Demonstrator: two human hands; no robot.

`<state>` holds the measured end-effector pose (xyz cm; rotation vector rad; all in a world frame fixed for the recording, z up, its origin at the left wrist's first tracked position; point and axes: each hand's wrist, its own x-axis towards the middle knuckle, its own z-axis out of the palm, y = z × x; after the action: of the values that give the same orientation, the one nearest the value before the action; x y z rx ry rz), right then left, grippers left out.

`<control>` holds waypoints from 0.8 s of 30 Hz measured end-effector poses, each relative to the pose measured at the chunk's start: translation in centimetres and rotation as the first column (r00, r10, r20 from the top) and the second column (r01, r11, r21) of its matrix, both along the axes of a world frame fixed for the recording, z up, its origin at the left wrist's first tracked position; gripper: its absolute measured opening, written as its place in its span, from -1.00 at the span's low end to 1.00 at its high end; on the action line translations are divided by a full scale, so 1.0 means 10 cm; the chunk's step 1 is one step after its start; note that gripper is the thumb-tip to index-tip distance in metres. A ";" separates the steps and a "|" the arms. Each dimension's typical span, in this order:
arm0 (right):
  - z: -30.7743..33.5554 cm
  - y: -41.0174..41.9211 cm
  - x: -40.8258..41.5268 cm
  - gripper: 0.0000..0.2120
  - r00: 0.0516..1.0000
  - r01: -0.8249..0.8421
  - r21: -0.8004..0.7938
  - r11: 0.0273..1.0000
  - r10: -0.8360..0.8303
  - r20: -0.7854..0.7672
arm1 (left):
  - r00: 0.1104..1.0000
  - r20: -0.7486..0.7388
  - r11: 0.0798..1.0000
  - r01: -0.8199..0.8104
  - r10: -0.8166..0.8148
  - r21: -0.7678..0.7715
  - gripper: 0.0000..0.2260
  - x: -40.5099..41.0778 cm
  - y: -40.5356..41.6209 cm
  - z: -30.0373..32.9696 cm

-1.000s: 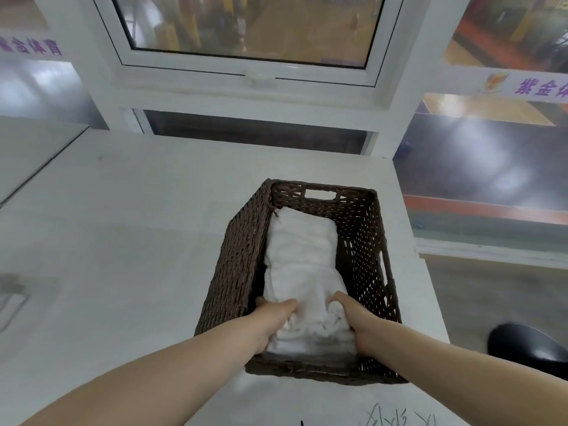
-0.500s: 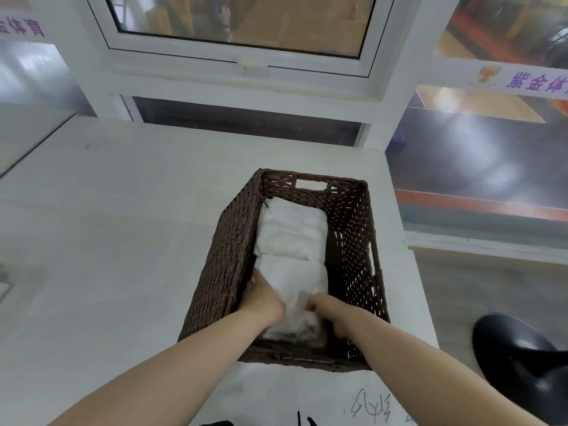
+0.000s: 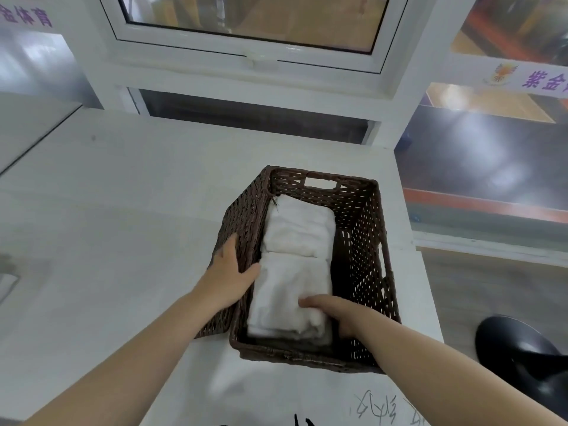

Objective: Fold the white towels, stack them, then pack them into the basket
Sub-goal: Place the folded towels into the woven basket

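Towels first: 2 folded white bundles lie in 1 dark brown woven basket, which stands on the white table near its right edge. The far towel rests toward the back wall of the basket, just below the handle cutout. The near towel lies in front of it, and the 2 touch end to end. Both sit along the left inner wall, so a dark strip of basket floor shows on the right side. How many layers each bundle has, I cannot tell.

There are 2 bare hands. The left hand is on the left wall of the basket: the fingers lie against the outside of the weave, quite straight, and the thumb comes over the rim to the inside, where it touches the edge of the near towel. So the hand holds the wall between thumb and fingers, not widely spread. The right hand is inside the basket, at the right front corner of the near towel. Its thumb lies on top of the cloth and the fingers go down beside the towel's right edge, mostly hidden, so it seems to grip that corner.

Some dark handwriting is on the table in front of the basket. 1 black rounded object is on the floor at the right.
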<state>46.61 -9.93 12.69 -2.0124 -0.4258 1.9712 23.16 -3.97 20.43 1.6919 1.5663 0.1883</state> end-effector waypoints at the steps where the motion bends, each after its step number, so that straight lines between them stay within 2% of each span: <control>1: 0.03 -0.01 -0.02 -0.66 0.999 0.031 0.044 0.999 -0.030 -0.044 | 0.999 0.036 1.000 -0.003 0.004 -0.029 -0.27 0.01 -0.02 -0.05; 2: 0.03 -0.01 -0.03 -0.70 0.997 0.059 0.092 0.994 -0.054 -0.060 | 0.998 0.057 0.999 -0.004 0.007 -0.040 -0.29 0.01 -0.02 -0.08; 5: 0.06 0.00 -0.01 -0.63 0.994 0.094 0.212 0.973 -0.079 -0.081 | 0.998 0.064 0.999 0.015 -0.012 -0.042 -0.30 0.01 0.00 -0.08; 7: 0.03 0.00 0.00 -0.60 1.000 0.027 0.142 0.989 -0.025 -0.015 | 0.997 0.069 0.999 0.030 -0.027 -0.043 -0.30 -0.01 0.00 -0.07; 10: 0.06 0.00 -0.01 -0.60 0.979 -0.182 -0.105 0.978 0.190 0.077 | 0.996 0.084 0.999 0.033 -0.031 -0.023 -0.32 -0.02 -0.01 -0.08; 12: 0.14 0.06 -0.02 -0.58 0.959 -0.253 -0.161 0.954 0.270 0.091 | 0.996 0.086 0.999 0.029 -0.028 -0.013 -0.33 -0.03 0.00 -0.10; 14: 0.27 0.14 -0.02 -0.42 0.880 -0.409 -0.171 0.896 0.437 0.187 | 0.996 0.087 1.000 0.028 -0.028 -0.008 -0.34 -0.03 0.01 -0.11; 15: 0.37 0.17 -0.03 -0.38 0.746 -0.560 -0.179 0.809 0.586 0.316 | 0.996 0.085 1.000 0.028 -0.028 -0.006 -0.34 -0.04 0.00 -0.11; 16: 0.47 0.21 -0.01 -0.40 0.539 -0.707 -0.198 0.679 0.698 0.471 | 0.996 0.080 1.000 0.028 -0.028 0.000 -0.35 -0.03 0.00 -0.11; 17: 0.58 0.23 0.00 -0.45 0.284 -0.807 -0.244 0.537 0.716 0.638 | 0.997 0.073 1.000 0.028 -0.029 0.008 -0.35 -0.03 -0.01 -0.11; 18: 0.67 0.25 0.02 -0.50 0.105 -0.836 -0.296 0.462 0.664 0.740 | 0.997 0.068 0.999 0.028 -0.029 0.016 -0.35 -0.03 -0.01 -0.11; 19: 0.74 0.28 0.02 -0.55 0.012 -0.852 -0.294 0.434 0.577 0.817 | 0.998 0.064 0.999 0.028 -0.029 0.019 -0.35 -0.03 -0.01 -0.12; 20: 0.77 0.30 0.02 -0.59 -0.028 -0.884 -0.247 0.397 0.483 0.875 | 0.998 0.060 0.999 0.029 -0.030 0.022 -0.35 -0.02 -0.01 -0.12; 21: 0.77 0.31 0.00 -0.61 -0.023 -0.928 -0.172 0.331 0.411 0.911 | 0.998 0.057 0.999 0.029 -0.031 0.022 -0.35 -0.02 0.00 -0.13; 24: 0.54 0.27 -0.18 -0.51 0.083 -0.995 0.094 -0.017 0.348 0.934 | 0.998 0.054 1.000 0.014 -0.015 0.026 -0.34 -0.02 0.01 -0.15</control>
<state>44.81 -7.18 18.12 -1.7003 -2.7128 0.5343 22.93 -3.87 18.95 1.7037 1.5175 0.2456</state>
